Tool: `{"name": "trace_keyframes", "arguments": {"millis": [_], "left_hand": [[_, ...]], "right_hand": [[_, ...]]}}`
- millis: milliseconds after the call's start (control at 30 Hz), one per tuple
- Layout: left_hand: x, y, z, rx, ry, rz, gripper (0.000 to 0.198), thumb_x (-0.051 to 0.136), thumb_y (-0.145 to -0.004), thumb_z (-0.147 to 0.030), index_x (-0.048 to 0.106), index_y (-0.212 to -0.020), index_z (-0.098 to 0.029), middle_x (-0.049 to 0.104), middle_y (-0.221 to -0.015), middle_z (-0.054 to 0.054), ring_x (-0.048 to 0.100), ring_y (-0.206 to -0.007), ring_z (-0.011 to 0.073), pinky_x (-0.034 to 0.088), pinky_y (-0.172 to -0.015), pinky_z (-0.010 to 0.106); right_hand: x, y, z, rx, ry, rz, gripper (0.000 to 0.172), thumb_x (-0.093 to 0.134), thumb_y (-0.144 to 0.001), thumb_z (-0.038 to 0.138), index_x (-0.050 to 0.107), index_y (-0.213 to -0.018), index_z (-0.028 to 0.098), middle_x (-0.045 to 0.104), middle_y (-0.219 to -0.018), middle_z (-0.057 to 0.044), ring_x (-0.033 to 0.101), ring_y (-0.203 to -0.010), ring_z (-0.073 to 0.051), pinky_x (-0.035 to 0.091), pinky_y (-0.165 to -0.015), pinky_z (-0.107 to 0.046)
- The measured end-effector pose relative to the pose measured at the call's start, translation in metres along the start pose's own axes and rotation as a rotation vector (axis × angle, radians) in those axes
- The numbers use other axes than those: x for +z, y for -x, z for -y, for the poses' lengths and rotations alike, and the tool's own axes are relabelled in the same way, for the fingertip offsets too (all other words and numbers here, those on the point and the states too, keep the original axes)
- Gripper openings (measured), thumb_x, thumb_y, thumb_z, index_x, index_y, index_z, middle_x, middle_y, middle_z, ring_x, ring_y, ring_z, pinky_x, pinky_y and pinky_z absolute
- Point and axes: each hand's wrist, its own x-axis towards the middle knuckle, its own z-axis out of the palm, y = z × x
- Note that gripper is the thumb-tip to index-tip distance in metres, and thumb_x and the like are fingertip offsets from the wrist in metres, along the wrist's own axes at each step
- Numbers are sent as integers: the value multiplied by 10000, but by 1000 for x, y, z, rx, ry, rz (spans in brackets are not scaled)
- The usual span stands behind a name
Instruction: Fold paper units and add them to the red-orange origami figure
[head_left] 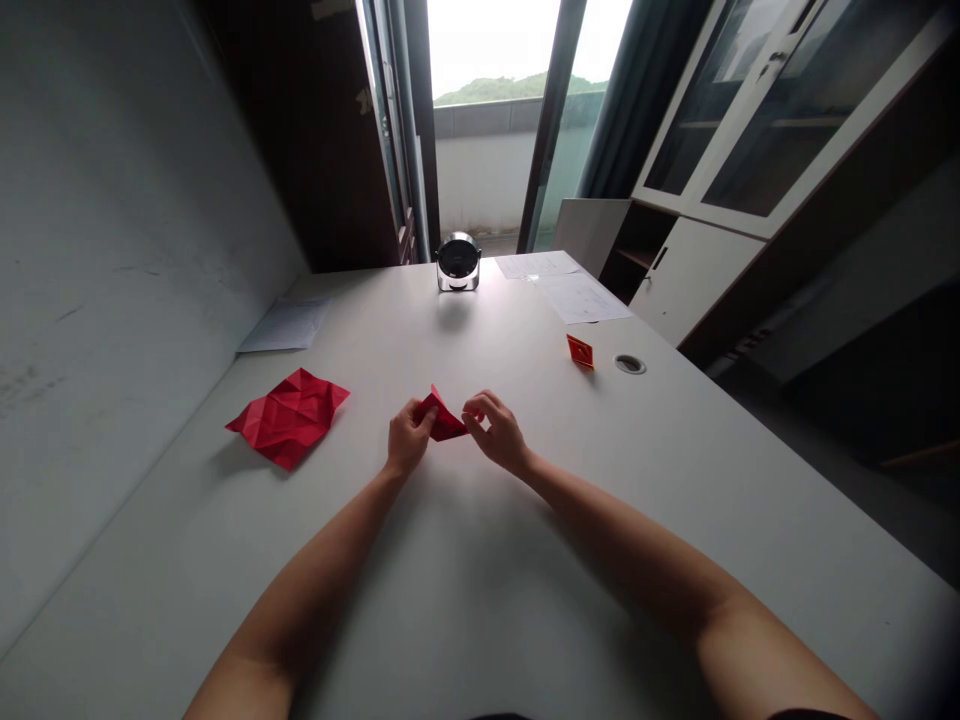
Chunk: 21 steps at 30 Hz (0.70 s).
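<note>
A small piece of folded red paper (pixel 447 424) is held up just above the white table, with one point sticking upward and another reaching right. My left hand (pixel 409 436) grips its left side, thumb on the near face and fingers behind. At the right point, the curled fingers and thumb of my right hand (pixel 496 430) close on the paper's tip; a bit of red shows between them. To the left lies a larger, creased red sheet (pixel 289 418), partly opened out, its corners lifted off the table.
A small orange-red folded piece (pixel 580 351) stands at right beside a round cable hole (pixel 629 364). A round black device on a metal stand (pixel 457 262) sits at the far edge. White papers (pixel 581 297) lie at back right, more sheets (pixel 285 324) by the left wall.
</note>
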Motion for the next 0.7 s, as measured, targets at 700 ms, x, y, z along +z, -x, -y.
{"name": "trace_keyframes", "arguments": {"millis": [700], "left_hand": [[-1,6,-10,196,-313,-55,188,552,-937,-377,569,-833,-221,640,-753,15,552,-654,166,399,-652,276]], "right_hand": [[4,5,3,-209,241,140,140,514,-996,232,650,-967,233,648,-1034,-85,560,-971,-217,520,-852,-380]]}}
